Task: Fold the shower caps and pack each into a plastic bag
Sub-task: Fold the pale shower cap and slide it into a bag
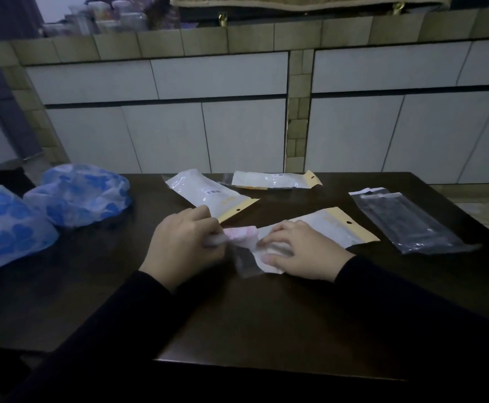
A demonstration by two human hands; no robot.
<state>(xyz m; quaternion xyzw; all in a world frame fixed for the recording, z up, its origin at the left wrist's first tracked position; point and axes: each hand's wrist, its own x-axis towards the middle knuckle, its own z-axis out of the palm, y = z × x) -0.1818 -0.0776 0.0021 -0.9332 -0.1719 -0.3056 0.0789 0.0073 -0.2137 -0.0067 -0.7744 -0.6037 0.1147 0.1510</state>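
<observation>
Pink-white folded shower cap point(238, 234), soft, slippery: my left hand point(183, 242) pinches bundle; right hand point(298, 253) fingers flat, pressing white yellow-topped plastic bag point(321, 231) mouth

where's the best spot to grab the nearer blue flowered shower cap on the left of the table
Probably the gathered rim of the blue flowered plastic shower cap, from its right side. It lies puffed up at the dark table's left edge, partly out of frame, so the dome would just collapse under the fingers. The left hand is nearest, but it now grips a folded pink cap.
</observation>
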